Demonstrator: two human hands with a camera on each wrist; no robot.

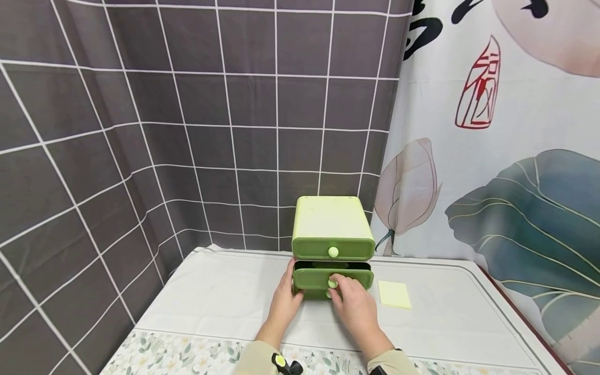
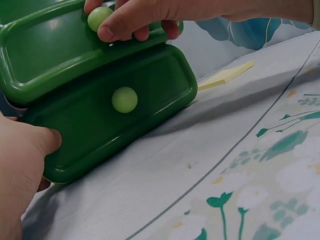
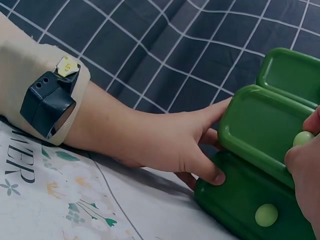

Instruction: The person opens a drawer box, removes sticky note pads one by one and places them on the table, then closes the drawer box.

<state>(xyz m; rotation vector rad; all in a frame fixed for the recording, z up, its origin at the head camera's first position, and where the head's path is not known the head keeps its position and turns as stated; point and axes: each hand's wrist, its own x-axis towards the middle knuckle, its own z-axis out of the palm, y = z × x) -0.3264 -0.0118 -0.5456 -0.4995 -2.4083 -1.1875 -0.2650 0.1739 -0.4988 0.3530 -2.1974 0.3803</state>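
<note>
A green mini drawer cabinet (image 1: 333, 216) with a pale top and three stacked drawers stands on the table. Its middle drawer (image 1: 309, 279) sits partly pulled out, a dark gap showing above it. My right hand (image 1: 358, 307) pinches that drawer's round light-green knob (image 2: 97, 19) between thumb and fingers. At the cabinet's lower left side, my left hand (image 1: 284, 304) grips the body, thumb on the front of the bottom drawer (image 2: 155, 87) and fingers around the side. The top drawer (image 1: 309, 249) and the bottom one are closed.
A pale yellow sticky-note pad (image 1: 395, 295) lies right of the cabinet. White cloth with a floral front band covers the table (image 1: 225, 281). Behind hang a dark grid-patterned curtain (image 1: 253, 151) and a white printed one (image 1: 422, 104).
</note>
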